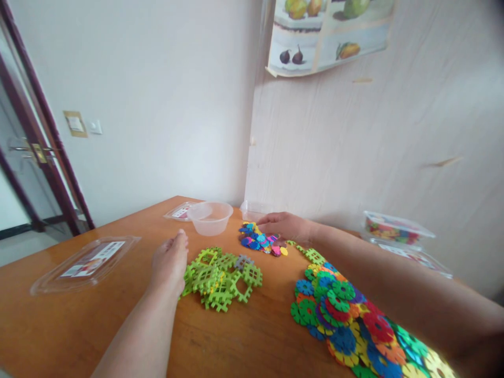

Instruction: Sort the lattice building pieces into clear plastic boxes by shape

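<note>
My left hand lies flat on the wooden table, fingers together, its edge touching a pile of green grid-shaped plastic pieces. My right hand reaches across the table and rests palm down on a small heap of little multicoloured pieces. Whether its fingers pinch a piece is hidden. My right forearm lies over a wide spread of coloured gear-shaped discs.
A clear plastic bowl stands behind the piles, with a second clear tub beside it. Clear lids lie at the left and behind the bowl. A closed box of coloured pieces sits at the right wall.
</note>
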`<state>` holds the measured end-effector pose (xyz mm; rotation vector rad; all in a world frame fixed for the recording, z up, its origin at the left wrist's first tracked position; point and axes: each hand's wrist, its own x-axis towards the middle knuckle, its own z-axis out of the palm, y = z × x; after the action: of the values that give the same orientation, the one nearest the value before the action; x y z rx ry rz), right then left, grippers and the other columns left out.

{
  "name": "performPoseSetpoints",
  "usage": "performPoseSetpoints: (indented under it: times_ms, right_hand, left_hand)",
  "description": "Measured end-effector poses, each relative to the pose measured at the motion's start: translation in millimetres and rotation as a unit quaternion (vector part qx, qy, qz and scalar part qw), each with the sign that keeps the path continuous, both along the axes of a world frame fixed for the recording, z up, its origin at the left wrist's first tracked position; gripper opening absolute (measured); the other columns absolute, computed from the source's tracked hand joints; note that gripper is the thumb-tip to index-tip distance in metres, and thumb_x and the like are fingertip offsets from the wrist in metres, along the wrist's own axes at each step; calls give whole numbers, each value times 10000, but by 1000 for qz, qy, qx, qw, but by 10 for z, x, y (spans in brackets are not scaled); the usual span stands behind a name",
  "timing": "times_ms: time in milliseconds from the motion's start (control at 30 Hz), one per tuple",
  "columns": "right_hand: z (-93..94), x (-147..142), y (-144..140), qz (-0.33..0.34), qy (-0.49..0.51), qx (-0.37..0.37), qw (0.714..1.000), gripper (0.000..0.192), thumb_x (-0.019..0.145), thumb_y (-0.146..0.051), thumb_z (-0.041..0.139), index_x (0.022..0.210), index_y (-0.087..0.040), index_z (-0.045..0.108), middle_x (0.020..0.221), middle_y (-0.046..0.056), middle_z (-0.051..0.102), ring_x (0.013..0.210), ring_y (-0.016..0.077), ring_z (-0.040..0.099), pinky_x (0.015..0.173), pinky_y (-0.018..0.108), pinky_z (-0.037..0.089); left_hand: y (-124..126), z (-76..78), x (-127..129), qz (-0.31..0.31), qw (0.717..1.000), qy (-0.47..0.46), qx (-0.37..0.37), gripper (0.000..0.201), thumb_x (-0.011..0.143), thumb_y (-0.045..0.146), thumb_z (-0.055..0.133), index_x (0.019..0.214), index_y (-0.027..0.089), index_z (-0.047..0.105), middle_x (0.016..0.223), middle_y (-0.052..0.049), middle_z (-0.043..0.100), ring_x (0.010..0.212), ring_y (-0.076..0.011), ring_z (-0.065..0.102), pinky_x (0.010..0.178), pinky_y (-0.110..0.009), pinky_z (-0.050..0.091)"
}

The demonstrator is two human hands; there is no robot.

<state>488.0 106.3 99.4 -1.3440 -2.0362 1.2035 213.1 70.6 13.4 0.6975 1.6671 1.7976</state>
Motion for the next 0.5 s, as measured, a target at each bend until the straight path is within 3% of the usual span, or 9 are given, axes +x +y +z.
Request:
performPoseSetpoints:
  times_ms: [133, 233, 367, 500]
  right_hand:
    - [-85, 564, 311, -87, -221, 83, 968, 429, 774, -493, 694, 1045, -161, 678, 977, 96, 692, 706, 171, 623, 508, 242, 505]
    - [-231, 976, 401, -103, -364, 65, 923, 711, 711, -584, 719, 1229, -113, 601, 1034, 158, 689, 629, 193, 633, 436, 267, 478]
    - [-417, 1236, 380, -98, -393, 18, 914, 882, 589, -614, 793, 1318, -170, 570, 1250, 186, 615, 733, 241, 684, 442, 287, 522]
    - [-503, 1189, 373, -103, -385, 12, 917, 616, 614, -490, 827, 1113, -155, 688, 1079, 150, 682, 697, 247, 688, 465, 312, 544]
  left_hand:
    - [6, -14, -2, -1, 1000, 17, -1, 331, 731, 484, 598, 786, 159, 630, 925, -111, 712, 857, -242, 670, 835, -387, 505]
    - [5, -25, -1, -1, 1000, 30, -4, 324, 720, 477, 607, 776, 158, 627, 858, -91, 703, 810, -233, 660, 797, -378, 505]
    - [-3, -25, 6, -2, 999, 35, -6, 309, 706, 459, 621, 768, 156, 618, 765, -48, 674, 727, -201, 628, 743, -347, 496]
    - [-12, -23, 10, -7, 999, 44, -17, 305, 696, 461, 625, 744, 160, 608, 717, -31, 655, 689, -187, 610, 701, -323, 487]
